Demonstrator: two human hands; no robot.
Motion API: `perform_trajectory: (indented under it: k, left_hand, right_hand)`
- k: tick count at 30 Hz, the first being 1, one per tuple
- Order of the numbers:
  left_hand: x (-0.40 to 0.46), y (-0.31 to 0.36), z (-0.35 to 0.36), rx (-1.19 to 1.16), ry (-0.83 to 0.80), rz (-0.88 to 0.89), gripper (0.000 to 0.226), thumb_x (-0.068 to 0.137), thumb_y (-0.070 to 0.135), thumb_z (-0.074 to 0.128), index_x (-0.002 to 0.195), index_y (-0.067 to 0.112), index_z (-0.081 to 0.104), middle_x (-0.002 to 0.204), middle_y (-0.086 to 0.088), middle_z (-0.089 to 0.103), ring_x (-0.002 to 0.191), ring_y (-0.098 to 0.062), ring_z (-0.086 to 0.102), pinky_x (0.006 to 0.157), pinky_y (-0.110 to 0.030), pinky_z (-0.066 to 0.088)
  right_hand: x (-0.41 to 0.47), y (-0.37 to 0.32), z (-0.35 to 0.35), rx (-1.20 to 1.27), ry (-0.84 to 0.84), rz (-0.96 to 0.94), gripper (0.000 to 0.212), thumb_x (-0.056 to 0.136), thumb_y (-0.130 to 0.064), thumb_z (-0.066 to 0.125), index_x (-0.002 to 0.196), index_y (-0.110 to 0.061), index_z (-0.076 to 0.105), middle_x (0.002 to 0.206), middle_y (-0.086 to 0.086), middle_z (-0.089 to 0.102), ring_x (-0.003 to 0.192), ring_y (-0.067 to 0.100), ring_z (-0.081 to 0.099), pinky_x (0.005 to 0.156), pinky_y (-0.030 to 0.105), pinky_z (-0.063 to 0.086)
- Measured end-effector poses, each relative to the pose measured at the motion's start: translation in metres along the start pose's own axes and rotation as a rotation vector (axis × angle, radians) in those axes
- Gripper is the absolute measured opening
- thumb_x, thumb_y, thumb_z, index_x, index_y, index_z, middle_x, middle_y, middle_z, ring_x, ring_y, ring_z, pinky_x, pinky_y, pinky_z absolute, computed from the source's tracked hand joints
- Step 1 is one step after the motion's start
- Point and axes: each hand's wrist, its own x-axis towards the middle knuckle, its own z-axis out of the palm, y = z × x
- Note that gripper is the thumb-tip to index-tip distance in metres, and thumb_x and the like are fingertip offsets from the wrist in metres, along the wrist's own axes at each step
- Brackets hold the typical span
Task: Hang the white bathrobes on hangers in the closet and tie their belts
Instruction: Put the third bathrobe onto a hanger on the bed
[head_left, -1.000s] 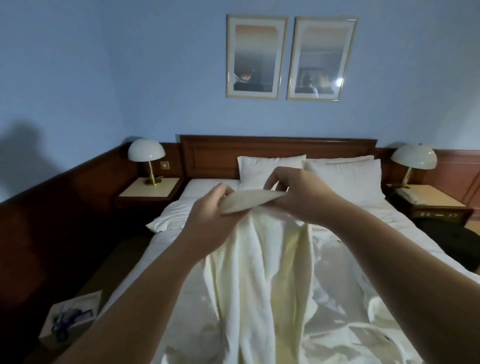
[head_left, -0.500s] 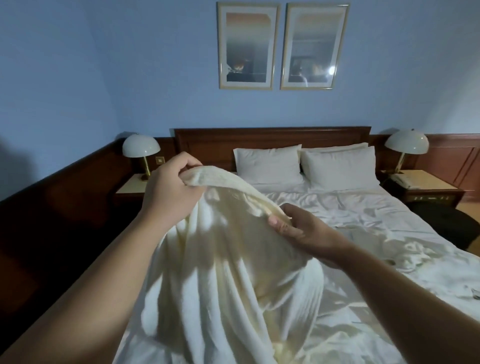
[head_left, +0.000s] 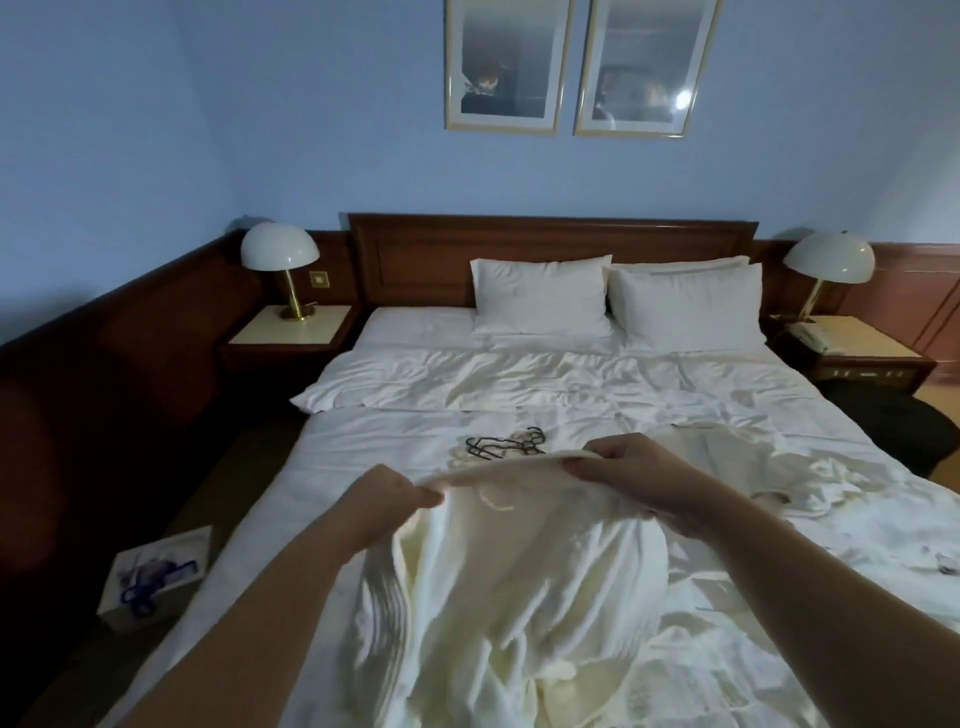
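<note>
Filling most of the frame: a bed (head_left: 415, 447) with rumpled white sheets, two pillows (head_left: 540, 296) at the wooden headboard. Draped down the lower centre: a white bathrobe (head_left: 519, 582), top edge stretched level between both hands. At lower right of centre: right hand (head_left: 639, 480), fingers curled over that edge, gripping it. Left of centre: left hand (head_left: 387, 499), pinching the same edge tight. At right: a second bathrobe (head_left: 737, 462), crumpled on the sheets. Just above the hands: dark hangers (head_left: 506, 444), lying flat on the bed, apart from the held bathrobe.
</note>
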Motion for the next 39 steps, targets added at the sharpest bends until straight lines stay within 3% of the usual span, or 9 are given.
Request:
perform_trajectory:
  k: [2,7,11,16,19,21,25,32,39]
  left_hand:
    - [-0.003,-0.011,0.039,-0.015,-0.082,0.114,0.043,0.082,0.055,0.073,0.062,0.021,0.055,0.056,0.006,0.045,0.051,-0.011,0.041,0.056,-0.031,0.030]
    - [-0.001,-0.025,0.113,-0.270,-0.074,0.176,0.026,0.101,0.035,0.057,0.076,0.042,0.061,0.063,0.015,0.060,0.059,-0.002,0.054,0.062,-0.028,0.043]
    - [0.020,-0.044,0.116,-0.368,0.013,0.130,0.019,0.090,0.040,0.060,0.074,0.031,0.064,0.063,0.009,0.061,0.055,-0.002,0.056,0.050,-0.018,0.041]
    - [0.082,-0.065,0.127,-0.202,-0.003,0.056,0.024,0.091,0.043,0.069,0.075,0.025,0.067,0.071,0.007,0.069,0.071,-0.005,0.063,0.060,-0.023,0.043]
    - [0.113,-0.068,0.142,-0.145,0.015,-0.029,0.037,0.094,0.047,0.066,0.072,0.017,0.061,0.070,0.001,0.064,0.070,-0.012,0.060,0.059,-0.029,0.041]
    - [0.142,-0.070,0.157,-0.151,0.046,-0.102,0.045,0.094,0.052,0.063,0.070,0.014,0.058,0.068,-0.002,0.063,0.068,-0.017,0.060,0.060,-0.033,0.043]
    - [0.208,-0.092,0.203,-0.211,0.079,-0.237,0.048,0.094,0.053,0.063,0.070,0.012,0.056,0.068,-0.005,0.063,0.072,-0.026,0.063,0.060,-0.036,0.040]
    - [0.289,-0.169,0.306,-0.371,0.088,-0.377,0.040,0.096,0.039,0.069,0.075,0.006,0.067,0.066,-0.007,0.065,0.058,-0.019,0.058,0.052,-0.029,0.043]
    - [0.344,-0.239,0.356,-0.447,0.010,-0.365,0.034,0.095,0.031,0.071,0.070,0.010,0.068,0.061,-0.002,0.064,0.062,-0.014,0.053,0.066,-0.037,0.047]
  right_hand:
    - [0.006,0.001,0.012,0.020,0.003,0.026,0.021,0.090,-0.032,0.075,0.077,-0.016,0.071,0.064,0.003,0.053,0.048,0.010,0.044,0.042,0.020,0.028]
    - [0.036,0.018,0.038,-0.002,0.044,0.116,0.048,0.071,-0.046,0.081,0.087,-0.001,0.073,0.070,0.007,0.060,0.063,0.019,0.052,0.059,0.030,0.036]
    - [0.066,0.055,0.032,-0.239,0.151,0.159,0.024,0.081,-0.028,0.080,0.067,-0.014,0.067,0.061,-0.001,0.056,0.058,0.012,0.048,0.056,0.028,0.035]
    - [0.099,0.117,0.039,-0.348,0.174,0.240,0.006,0.087,-0.026,0.075,0.083,-0.024,0.072,0.072,-0.001,0.067,0.058,0.013,0.058,0.054,0.024,0.044]
    - [0.127,0.154,0.044,-0.499,0.215,0.269,0.008,0.092,-0.041,0.062,0.088,-0.035,0.067,0.087,-0.007,0.068,0.085,0.019,0.065,0.079,0.035,0.054]
    - [0.153,0.175,0.042,-0.661,0.213,0.293,0.016,0.096,-0.045,0.050,0.103,-0.040,0.064,0.105,-0.007,0.065,0.109,0.021,0.057,0.094,0.041,0.045]
    - [0.208,0.226,0.043,-0.818,0.208,0.293,0.024,0.102,-0.040,0.040,0.113,-0.035,0.060,0.115,-0.003,0.058,0.117,0.023,0.048,0.095,0.044,0.036]
    - [0.297,0.343,0.074,-0.690,0.096,0.447,0.026,0.098,-0.037,0.042,0.113,-0.032,0.063,0.119,-0.002,0.062,0.118,0.024,0.054,0.098,0.041,0.043]
    - [0.420,0.402,0.047,-0.662,0.182,0.445,0.041,0.096,-0.051,0.047,0.130,-0.030,0.059,0.130,0.005,0.058,0.121,0.028,0.056,0.098,0.039,0.047]
